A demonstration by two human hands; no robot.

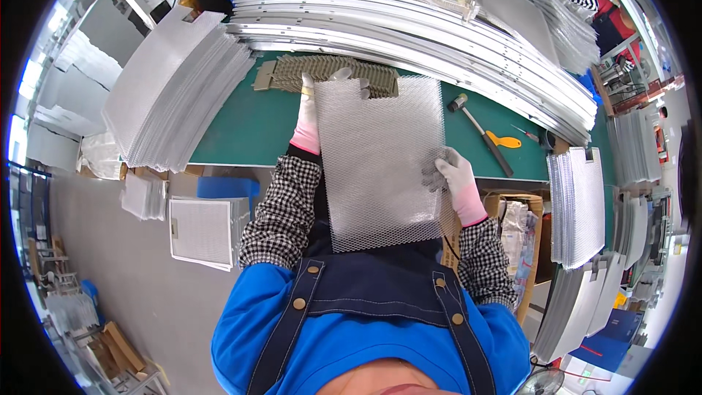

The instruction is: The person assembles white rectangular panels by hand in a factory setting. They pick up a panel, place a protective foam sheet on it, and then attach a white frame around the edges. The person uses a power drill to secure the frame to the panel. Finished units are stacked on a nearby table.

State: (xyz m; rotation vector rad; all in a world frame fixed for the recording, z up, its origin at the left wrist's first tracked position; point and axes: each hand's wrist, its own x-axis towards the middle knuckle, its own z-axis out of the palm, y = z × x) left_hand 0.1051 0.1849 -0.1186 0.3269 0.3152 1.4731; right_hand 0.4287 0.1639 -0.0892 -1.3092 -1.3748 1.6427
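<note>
A silver metal mesh sheet (384, 168) with a notch in its top edge is held up in front of my body. My left hand (308, 118), in a white glove with a pink cuff, is at its upper left edge. Part of that hand is behind the sheet, and gloved fingertips show over the top edge and in the notch. My right hand (458, 181), gloved alike, grips the right edge, its fingers dimly visible through the mesh. Just beyond the sheet, a row of grey-brown slotted pieces (292, 72) lies on the green table (238, 128), close to my left fingertips.
Long metal strips (409, 29) span the table's back. A mallet (482, 132) and an orange-handled tool (504, 140) lie at right. Mesh stacks stand at left (168, 88) and right (578, 208). A cardboard box (535, 227) is below the table edge. A co-worker (613, 23) is far right.
</note>
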